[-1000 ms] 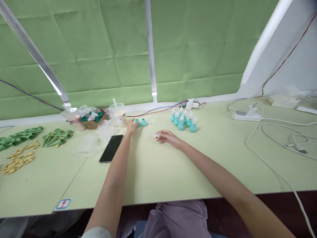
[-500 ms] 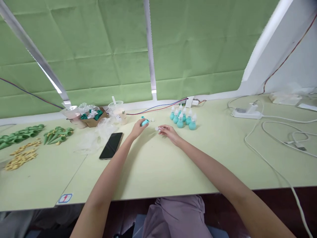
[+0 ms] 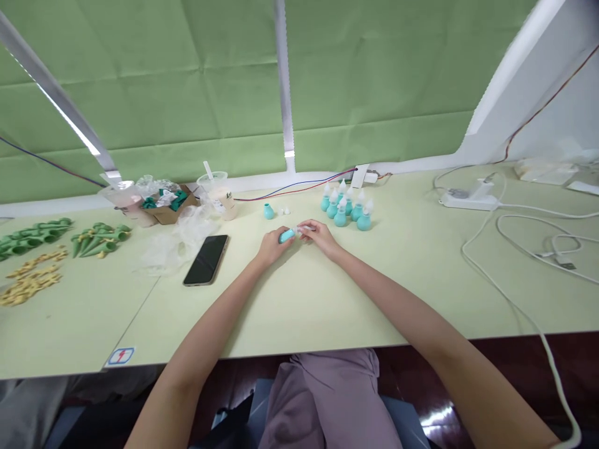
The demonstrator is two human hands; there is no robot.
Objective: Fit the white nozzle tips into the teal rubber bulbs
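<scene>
Between the thumb and fingers of my left hand (image 3: 272, 247) is a small turquoise bulb-shaped bottle (image 3: 286, 236), tipped on its side with its neck toward the right. My right hand (image 3: 322, 237) pinches a small whitish, clear piece (image 3: 300, 231) at the bottle's mouth; whether it is inside the neck I cannot tell. Behind my left hand another turquoise bottle (image 3: 268, 211) stands upright without a tip. Beside it lie a few small white tips (image 3: 285, 212). To the right, several turquoise bottles with white pointed tips (image 3: 340, 215) stand in a group.
A phone (image 3: 206, 260) lies left of my left forearm, near a crumpled plastic bag (image 3: 175, 240), a drink cup (image 3: 219, 196) and a cardboard box (image 3: 173, 212). Green cone-shaped pieces (image 3: 100, 239) and yellow pieces (image 3: 32, 284) cover the far left. A power strip (image 3: 470, 198) and white cables sit right.
My left hand has come right and nearer with the bottle, which now meets the piece in my right hand. The upright bottle behind is now in plain view. The camera view has shifted slightly.
</scene>
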